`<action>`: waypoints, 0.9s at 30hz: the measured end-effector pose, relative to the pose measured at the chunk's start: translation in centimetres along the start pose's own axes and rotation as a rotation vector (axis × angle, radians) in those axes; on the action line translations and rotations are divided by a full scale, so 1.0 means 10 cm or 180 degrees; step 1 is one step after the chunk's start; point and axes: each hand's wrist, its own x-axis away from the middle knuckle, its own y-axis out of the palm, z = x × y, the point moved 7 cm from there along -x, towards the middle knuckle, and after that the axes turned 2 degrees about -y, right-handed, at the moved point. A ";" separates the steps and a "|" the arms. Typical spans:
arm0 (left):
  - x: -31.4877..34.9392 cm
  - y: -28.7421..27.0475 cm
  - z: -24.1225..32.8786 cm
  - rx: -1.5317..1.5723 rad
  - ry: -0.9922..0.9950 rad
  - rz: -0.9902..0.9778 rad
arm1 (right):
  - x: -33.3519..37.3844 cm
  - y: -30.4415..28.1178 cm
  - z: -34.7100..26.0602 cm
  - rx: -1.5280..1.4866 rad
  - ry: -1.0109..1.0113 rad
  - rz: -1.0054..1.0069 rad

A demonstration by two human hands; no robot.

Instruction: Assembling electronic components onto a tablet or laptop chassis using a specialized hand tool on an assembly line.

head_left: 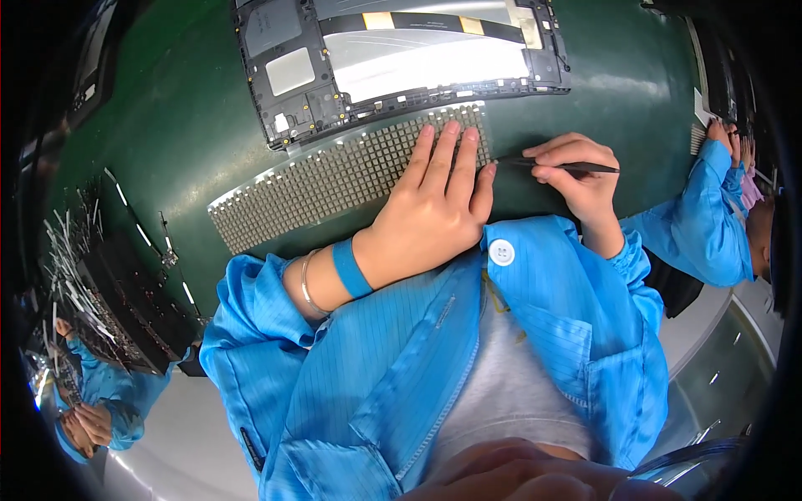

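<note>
My left hand (434,196) lies flat, fingers stretched out, pressing on the right part of a clear sheet (334,179) covered with rows of small square grey-brown pads. Between thumb and fingers of my right hand (578,171) is a pair of black tweezers (576,166). Their tips point left and reach the sheet's right edge, close to my left thumb. Whether a pad is between the tips is too small to tell. Just beyond the sheet rests a black device frame (301,117) with a shiny silver panel and a dark ribbon strip.
Everything lies on a green table mat (159,142). At the left stands a dark rack (134,301) full of thin strips, with a few loose thin parts (167,250) beside it. Co-workers in blue sit at the right (706,213) and lower left (117,401).
</note>
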 end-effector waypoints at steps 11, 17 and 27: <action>0.01 -0.01 0.01 0.0173 0.0012 0.0136 | -0.73 0.37 -0.45 -0.0537 -0.0144 0.0257; 0.03 -0.01 0.01 0.0099 -0.0046 0.0188 | -0.84 0.54 -0.45 -0.0449 -0.0012 0.0144; 0.03 -0.03 -0.02 0.0114 -0.0101 0.0159 | -0.83 0.56 -0.48 -0.0004 -0.0267 0.0132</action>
